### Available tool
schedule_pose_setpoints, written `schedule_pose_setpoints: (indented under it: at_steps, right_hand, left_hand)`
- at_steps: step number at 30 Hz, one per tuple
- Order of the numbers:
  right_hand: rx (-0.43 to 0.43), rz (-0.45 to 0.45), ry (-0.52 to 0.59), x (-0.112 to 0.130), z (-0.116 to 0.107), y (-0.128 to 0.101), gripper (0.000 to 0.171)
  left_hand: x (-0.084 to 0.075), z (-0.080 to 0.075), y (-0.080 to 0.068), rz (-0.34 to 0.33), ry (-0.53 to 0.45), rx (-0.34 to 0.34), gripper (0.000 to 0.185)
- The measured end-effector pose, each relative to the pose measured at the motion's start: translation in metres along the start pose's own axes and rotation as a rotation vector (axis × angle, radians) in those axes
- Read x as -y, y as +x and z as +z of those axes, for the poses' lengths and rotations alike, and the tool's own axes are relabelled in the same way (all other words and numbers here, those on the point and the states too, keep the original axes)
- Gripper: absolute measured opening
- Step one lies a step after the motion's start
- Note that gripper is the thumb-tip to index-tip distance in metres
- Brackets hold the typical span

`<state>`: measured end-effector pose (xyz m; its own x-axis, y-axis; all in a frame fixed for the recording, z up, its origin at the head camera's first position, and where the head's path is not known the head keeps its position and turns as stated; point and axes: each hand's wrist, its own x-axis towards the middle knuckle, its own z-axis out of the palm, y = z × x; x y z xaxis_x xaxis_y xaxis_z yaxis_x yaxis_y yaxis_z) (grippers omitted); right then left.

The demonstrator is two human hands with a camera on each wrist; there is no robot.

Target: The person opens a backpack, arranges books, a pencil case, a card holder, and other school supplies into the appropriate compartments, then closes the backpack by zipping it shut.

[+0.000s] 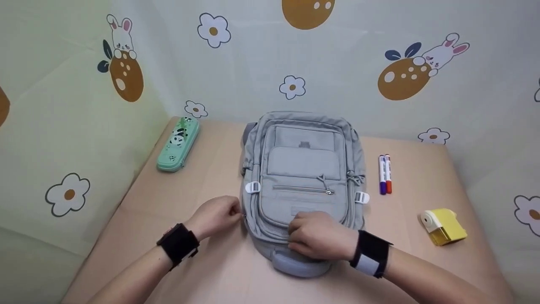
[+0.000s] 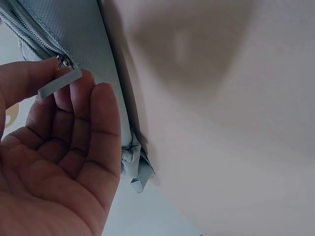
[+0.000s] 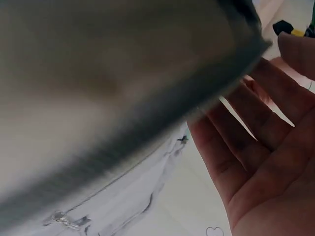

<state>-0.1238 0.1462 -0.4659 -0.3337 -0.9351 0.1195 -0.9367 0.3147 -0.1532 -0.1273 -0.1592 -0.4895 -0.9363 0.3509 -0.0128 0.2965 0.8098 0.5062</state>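
Note:
A grey backpack (image 1: 303,162) lies front side up on the table, its padded handle towards me. By its left side, my left hand (image 1: 215,215) pinches a small grey zipper pull (image 2: 60,83) between thumb and fingers; the slider (image 2: 64,61) shows just above it in the left wrist view. Over the backpack's lower front is my right hand (image 1: 318,236), fingers bent at the edge there. The right wrist view shows the fingers of that hand (image 3: 266,147) against a blurred, zipper-toothed edge (image 3: 147,118), with their tips partly hidden behind it.
A mint panda pencil case (image 1: 179,145) lies at the table's back left. Two markers, one purple-tipped (image 1: 382,175) and one red-tipped (image 1: 388,174), lie right of the backpack. Farther right stands a yellow-and-white pencil sharpener (image 1: 449,226). Patterned cloth walls (image 1: 253,71) border the table.

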Motion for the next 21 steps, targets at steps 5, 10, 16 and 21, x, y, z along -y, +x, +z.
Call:
schedule_pose_setpoints:
  at_steps: [5,10,16,21]
  right_hand:
    - [-0.044,0.0,-0.045,0.007,0.01,-0.011,0.011]
    - [-0.102,0.032,-0.103,0.014,0.019,-0.017,0.01]
    - [-0.162,0.078,-0.104,0.015,0.025,-0.018,0.008]
    - [-0.162,0.091,-0.091,0.014,0.025,-0.018,0.007]
  left_hand:
    - [0.0,0.0,-0.002,0.001,-0.005,-0.002,0.012]
    - [0.001,0.0,-0.005,-0.008,-0.008,-0.006,0.011]
    - [0.002,-0.001,-0.008,-0.01,-0.011,-0.007,0.009]
    - [-0.002,-0.005,-0.011,0.003,-0.03,0.032,0.009]
